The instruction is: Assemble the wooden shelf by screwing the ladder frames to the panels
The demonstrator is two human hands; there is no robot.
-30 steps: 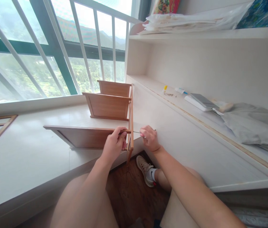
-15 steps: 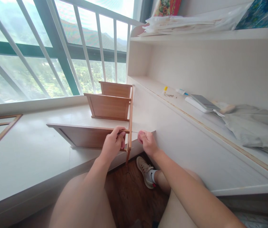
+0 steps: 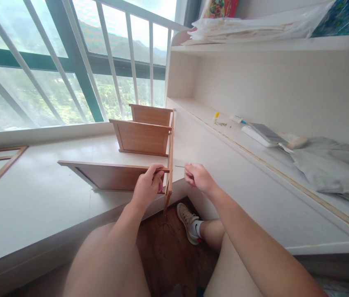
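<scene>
Wood-grain laminate, flat and square-edged, forms the shelf panel (image 3: 109,175), whose end the left hand (image 3: 146,187) clamps against the thin upright side panel (image 3: 170,156), while the right hand (image 3: 197,177) just beyond is closed on a slim metal shaft (image 3: 180,166), handle hidden in the fist.

The wooden panel (image 3: 112,175) at centre is matt brown laminate with smooth faces; the thin tool (image 3: 180,166) looks metal. The bench (image 3: 38,198) is smooth, slightly glossy white; grey cloth (image 3: 332,165) lies right.
</scene>
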